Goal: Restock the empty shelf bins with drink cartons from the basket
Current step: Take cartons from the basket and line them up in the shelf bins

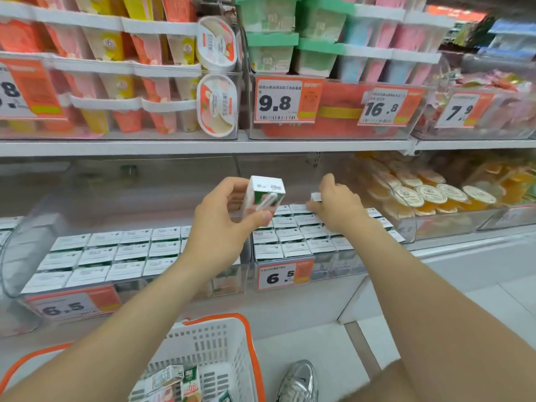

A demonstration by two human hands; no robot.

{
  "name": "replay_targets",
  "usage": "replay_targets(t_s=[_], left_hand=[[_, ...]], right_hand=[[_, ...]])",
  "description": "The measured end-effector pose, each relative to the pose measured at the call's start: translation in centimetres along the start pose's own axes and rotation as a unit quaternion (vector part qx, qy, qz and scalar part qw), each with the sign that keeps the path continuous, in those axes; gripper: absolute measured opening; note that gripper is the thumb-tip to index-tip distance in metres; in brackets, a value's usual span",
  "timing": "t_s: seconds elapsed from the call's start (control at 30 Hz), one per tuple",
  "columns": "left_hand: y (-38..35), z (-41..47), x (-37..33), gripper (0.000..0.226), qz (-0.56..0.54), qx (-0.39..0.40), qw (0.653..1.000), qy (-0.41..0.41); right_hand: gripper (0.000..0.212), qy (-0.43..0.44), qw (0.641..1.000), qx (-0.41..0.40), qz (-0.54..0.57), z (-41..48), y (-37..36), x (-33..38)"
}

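Observation:
My left hand (223,219) grips a small white drink carton (264,198) with a straw on its side, held up in front of the lower shelf. My right hand (338,206) reaches into the right clear bin (342,266) and pinches another carton (316,197) at the back of its rows. That bin holds several rows of white-topped cartons (293,236). The left bin (17,250) also holds rows of cartons (110,256). The white basket with orange rim (246,338) stands on the floor below, with a few cartons (177,381) in it.
Price tags reading 6.5 hang on both bin fronts (280,275). Round jelly cups (429,195) fill the bin to the right. The upper shelf (261,145) carries dessert cups and tubs. A silver shoe (298,381) is beside the basket on the pale floor.

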State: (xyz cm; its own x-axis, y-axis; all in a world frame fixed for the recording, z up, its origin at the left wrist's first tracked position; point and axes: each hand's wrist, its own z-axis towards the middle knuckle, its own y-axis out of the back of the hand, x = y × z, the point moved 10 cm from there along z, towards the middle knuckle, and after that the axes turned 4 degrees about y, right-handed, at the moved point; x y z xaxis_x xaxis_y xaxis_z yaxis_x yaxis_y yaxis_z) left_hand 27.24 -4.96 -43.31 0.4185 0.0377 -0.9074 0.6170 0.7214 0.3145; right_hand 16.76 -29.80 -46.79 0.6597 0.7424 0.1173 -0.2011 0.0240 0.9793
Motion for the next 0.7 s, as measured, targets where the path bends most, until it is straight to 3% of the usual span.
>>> replay_targets(t_s=[0.13,0.23,0.33,0.4,0.53,0.6,0.7], left_hand=[[0.3,0.2,0.5,0.038,-0.033,-0.007,0.999,0.013],[0.3,0.2,0.8,0.038,-0.051,-0.005,0.998,0.025],[0.5,0.1,0.6,0.038,-0.045,0.012,0.999,0.026],[0.9,-0.2,0.3,0.037,-0.049,0.025,0.998,0.028],[2.4,-1.2,0.0,0.037,-0.046,0.062,0.996,0.043],[3.7,-2.2,0.2,0.035,-0.063,0.096,0.992,0.058],[7.5,-3.7,1.3,0.031,-0.099,0.116,0.983,0.106]], right_hand=[[0.034,-0.032,0.998,0.048,-0.001,0.1,-1.9,-2.2],[0.037,-0.03,0.999,0.027,-0.017,-0.6,-1.5,-2.2],[0.035,0.014,0.999,-0.034,-0.002,-1.3,0.5,-0.2],[0.031,0.063,0.991,-0.088,0.078,-2.5,2.7,2.7],[0.021,0.128,0.921,-0.243,0.276,-7.6,9.3,10.1],[0.029,0.18,0.886,-0.213,0.37,-10.1,10.1,14.9],[0.055,0.232,0.864,-0.08,0.44,-12.3,8.3,21.2]])
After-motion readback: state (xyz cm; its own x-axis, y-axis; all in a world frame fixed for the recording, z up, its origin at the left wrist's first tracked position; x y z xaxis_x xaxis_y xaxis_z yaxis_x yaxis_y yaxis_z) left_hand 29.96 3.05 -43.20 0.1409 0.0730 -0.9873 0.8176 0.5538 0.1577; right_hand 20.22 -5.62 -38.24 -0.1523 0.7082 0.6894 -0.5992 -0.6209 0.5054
